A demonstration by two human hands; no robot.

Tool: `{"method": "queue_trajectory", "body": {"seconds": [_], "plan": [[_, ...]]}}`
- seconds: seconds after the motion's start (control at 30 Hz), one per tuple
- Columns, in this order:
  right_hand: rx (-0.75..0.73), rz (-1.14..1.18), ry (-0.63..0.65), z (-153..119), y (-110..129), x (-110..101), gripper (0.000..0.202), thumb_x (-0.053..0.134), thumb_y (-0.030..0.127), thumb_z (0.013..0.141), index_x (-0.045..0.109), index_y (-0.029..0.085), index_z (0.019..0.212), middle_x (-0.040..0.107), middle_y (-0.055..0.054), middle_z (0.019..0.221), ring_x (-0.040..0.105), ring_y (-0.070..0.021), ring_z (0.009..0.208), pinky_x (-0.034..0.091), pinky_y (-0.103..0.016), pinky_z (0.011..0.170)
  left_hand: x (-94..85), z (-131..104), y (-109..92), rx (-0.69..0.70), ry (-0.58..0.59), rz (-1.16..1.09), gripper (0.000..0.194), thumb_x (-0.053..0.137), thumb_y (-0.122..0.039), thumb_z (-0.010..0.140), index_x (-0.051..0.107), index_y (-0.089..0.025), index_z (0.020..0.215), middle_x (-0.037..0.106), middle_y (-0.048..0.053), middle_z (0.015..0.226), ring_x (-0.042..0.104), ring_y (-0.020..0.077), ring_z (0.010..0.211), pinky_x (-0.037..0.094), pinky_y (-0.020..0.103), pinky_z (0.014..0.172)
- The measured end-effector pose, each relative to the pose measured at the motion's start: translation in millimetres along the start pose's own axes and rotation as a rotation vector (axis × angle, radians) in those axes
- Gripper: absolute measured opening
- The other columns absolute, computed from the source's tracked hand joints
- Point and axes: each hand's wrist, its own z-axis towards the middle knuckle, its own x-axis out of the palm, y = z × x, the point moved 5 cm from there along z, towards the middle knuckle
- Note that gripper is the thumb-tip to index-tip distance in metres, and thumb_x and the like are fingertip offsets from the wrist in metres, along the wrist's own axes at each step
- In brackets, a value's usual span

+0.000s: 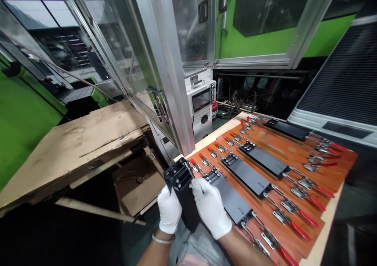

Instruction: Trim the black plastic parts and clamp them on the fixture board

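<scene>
A long black rectangular part (pixel 188 205) stands tilted in front of me, its open, ribbed end with small metal studs facing up. My left hand (pixel 170 210), in a white glove, is wrapped round its left side. On its right edge my right hand (pixel 210 207), also gloved in white, is closed in a pinch. Something thin and greyish runs up from those fingertips along the part's edge; I cannot make out what it is. Just beyond my right hand, a similar dark panel (pixel 231 197) lies on the orange fixture board (pixel 279 219).
Several more panels, among them a dark panel (pixel 247 175), lie between red-handled toggle clamps (pixel 294 226) on the board. A cardboard-covered table (pixel 73 136) stands left. An aluminium-framed door (pixel 165 62) rises ahead, beside a white control cabinet (pixel 202 101). A ribbed grey machine cover (pixel 347 77) borders the right.
</scene>
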Motion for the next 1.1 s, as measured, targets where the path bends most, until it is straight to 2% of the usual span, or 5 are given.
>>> {"method": "queue_trajectory", "body": {"seconds": [0.37, 0.53, 0.67, 1.0, 1.1], "plan": [[-0.009, 0.012, 0.050, 0.9, -3.5, 8.3, 0.039, 0.038, 0.042, 0.096, 0.062, 0.019, 0.075, 0.061, -0.001, 0.068, 0.055, -0.0152, 0.064, 0.041, -0.023, 0.059, -0.5, 3.4, -0.8, 0.035, -0.008, 0.064, 0.024, 0.059, -0.032, 0.076, 0.061, -0.018, 0.056, 0.065, 0.003, 0.055, 0.057, 0.0158, 0.051, 0.048, 0.027, 0.054], [-0.018, -0.008, -0.001, 2.6, -2.1, 7.2, 0.041, 0.035, 0.042, 0.097, 0.059, 0.019, 0.073, 0.060, -0.002, 0.067, 0.055, -0.0157, 0.063, 0.041, -0.024, 0.059, 0.1, 4.4, 1.5, 0.033, -0.009, 0.034, 0.021, 0.059, -0.032, 0.076, 0.066, -0.017, 0.063, 0.069, 0.004, 0.062, 0.061, 0.0174, 0.057, 0.050, 0.029, 0.060], [-0.027, 0.005, 0.109, -1.0, 0.4, 13.5, 0.037, 0.035, 0.040, 0.097, 0.061, 0.020, 0.078, 0.063, -0.002, 0.070, 0.057, -0.0155, 0.065, 0.041, -0.024, 0.059, 1.8, 2.1, 5.1, -0.055, -0.012, 0.015, 0.025, 0.061, -0.036, 0.075, 0.063, -0.017, 0.059, 0.066, 0.003, 0.056, 0.056, 0.0157, 0.052, 0.047, 0.027, 0.054], [-0.021, -0.065, -0.021, 10.8, -5.2, 4.5, 0.037, 0.034, 0.038, 0.095, 0.056, 0.020, 0.071, 0.057, 0.000, 0.063, 0.052, -0.0142, 0.059, 0.039, -0.024, 0.056, 2.6, 3.0, 9.8, -0.137, -0.017, -0.029, 0.030, 0.067, -0.045, 0.070, 0.069, -0.015, 0.065, 0.070, 0.007, 0.063, 0.061, 0.0197, 0.059, 0.051, 0.031, 0.062], [-0.028, -0.079, 0.009, 15.7, -7.6, 8.0, 0.034, 0.035, 0.034, 0.095, 0.054, 0.021, 0.070, 0.058, 0.001, 0.064, 0.051, -0.0137, 0.059, 0.038, -0.023, 0.056, 2.3, 3.9, 12.9, -0.141, -0.053, -0.054, 0.032, 0.070, -0.046, 0.068, 0.069, -0.015, 0.064, 0.070, 0.007, 0.063, 0.061, 0.0202, 0.059, 0.052, 0.031, 0.060]]}}
